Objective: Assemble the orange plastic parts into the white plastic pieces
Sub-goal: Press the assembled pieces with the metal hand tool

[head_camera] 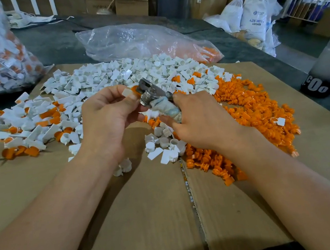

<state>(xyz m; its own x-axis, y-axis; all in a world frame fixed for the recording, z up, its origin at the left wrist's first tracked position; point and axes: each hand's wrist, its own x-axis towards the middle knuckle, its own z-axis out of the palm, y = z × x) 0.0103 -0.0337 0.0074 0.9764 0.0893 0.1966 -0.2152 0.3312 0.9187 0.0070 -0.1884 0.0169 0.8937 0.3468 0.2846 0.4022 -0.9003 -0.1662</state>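
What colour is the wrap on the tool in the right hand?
The wrap on the tool is off-white with bluish-grey smudges; head view shows it.

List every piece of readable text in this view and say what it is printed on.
"ABS RESI", end hidden by a fold: white sack, far right.
Large white digits, seemingly "00": black object, at the right.
Print on the seam tape: too small to read.
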